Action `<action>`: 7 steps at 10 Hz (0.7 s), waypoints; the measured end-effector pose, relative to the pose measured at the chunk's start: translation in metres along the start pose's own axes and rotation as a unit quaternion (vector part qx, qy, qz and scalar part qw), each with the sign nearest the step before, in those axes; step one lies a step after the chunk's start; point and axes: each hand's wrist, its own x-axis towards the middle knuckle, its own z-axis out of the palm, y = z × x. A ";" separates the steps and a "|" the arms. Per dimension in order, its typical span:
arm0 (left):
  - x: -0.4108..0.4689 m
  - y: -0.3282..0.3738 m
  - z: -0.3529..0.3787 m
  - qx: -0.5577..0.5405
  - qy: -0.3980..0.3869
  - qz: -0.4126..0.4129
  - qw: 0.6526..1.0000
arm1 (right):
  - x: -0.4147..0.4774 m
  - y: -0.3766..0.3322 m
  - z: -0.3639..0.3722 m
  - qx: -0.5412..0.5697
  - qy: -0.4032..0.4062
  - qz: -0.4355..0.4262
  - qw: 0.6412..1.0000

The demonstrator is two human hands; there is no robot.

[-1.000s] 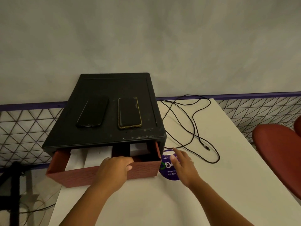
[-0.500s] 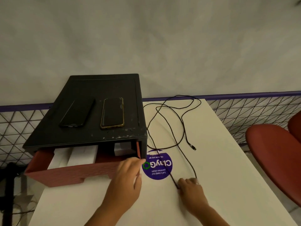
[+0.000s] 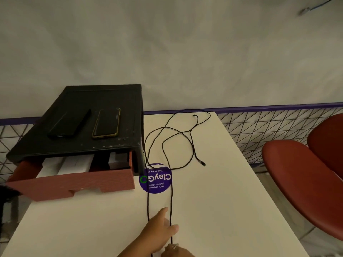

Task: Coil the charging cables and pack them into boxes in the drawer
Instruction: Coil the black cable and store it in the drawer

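Head view: cable (image 3: 202, 162) across white table (image 3: 222, 210), grey wall (image 3: 167, 52).

We read this as shared office pantry: purple "Let's keep our pantries clean" sticker (image 3: 155, 178) on white worktop (image 3: 213, 201), red moulded chairs (image 3: 297, 182) alongside, purple-railed mesh partition (image 3: 259, 127) behind.

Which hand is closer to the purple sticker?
Left. The left hand lies on the table just this side of the sticker, by the cable. The right hand is farther back, mostly cut off at the picture's bottom edge.
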 end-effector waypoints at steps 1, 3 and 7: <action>-0.009 0.002 0.007 -0.209 -0.020 -0.032 0.977 | -0.156 0.068 -0.021 0.070 0.025 0.020 0.997; -0.035 -0.010 -0.018 -0.192 0.013 0.016 0.981 | -0.096 0.085 -0.176 0.241 0.001 0.077 0.968; -0.090 -0.038 -0.069 0.064 -0.143 0.109 0.982 | -0.013 0.072 -0.296 0.793 0.131 0.322 0.499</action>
